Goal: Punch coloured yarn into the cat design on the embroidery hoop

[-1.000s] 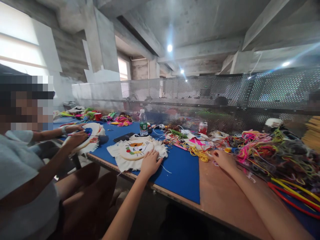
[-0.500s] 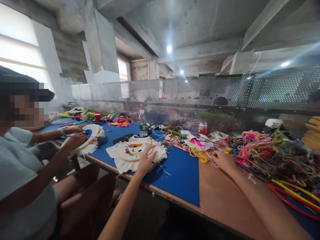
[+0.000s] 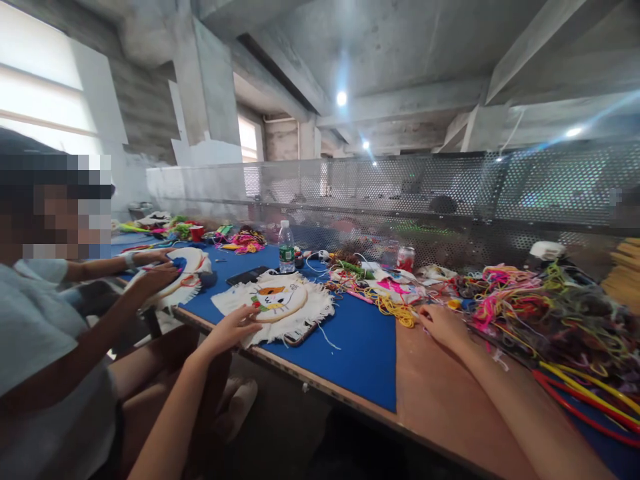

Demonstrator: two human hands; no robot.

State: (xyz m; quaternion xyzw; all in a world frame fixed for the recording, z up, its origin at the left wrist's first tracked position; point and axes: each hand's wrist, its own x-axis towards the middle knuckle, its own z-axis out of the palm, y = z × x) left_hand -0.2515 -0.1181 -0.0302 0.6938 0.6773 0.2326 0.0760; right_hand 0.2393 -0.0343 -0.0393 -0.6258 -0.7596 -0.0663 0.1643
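Embroidery first, head view: cat-face design [image 3: 275,298] in orange, black, red, green and yellow thread on white cloth, held in round pale wooden hoop [image 3: 299,311]. Fringed white cloth [image 3: 318,309] spreads around the hoop. All of it lies on the blue mat [image 3: 350,363] near the front edge of the brown wooden surface [image 3: 440,393].

Progress, by judgement: well along. Coloured patches, mouth lines and whiskers are in; plenty of white ground carries no stitching. Whether that is meant to be filled, cannot tell. Cloth edge untrimmed, hoop still on; a loose pale thread [image 3: 330,339] trails to the right of the fringe. No needle made out.

Left hand [image 3: 234,328]: reaches in from the near side, palm down, over the hoop's near-left rim. Fingers loosely spread, tips toward the cat's face; contact with the cloth unclear.

Right hand [image 3: 444,325]: well apart from the hoop, forearm slanting in from lower right, wrist low by the surface. Fingers curled, tips just beside a bundle of yellow yarn [image 3: 399,312]; cannot tell if they pinch anything. Tangled multicoloured yarn heap [image 3: 560,313] lies beyond, to the right.
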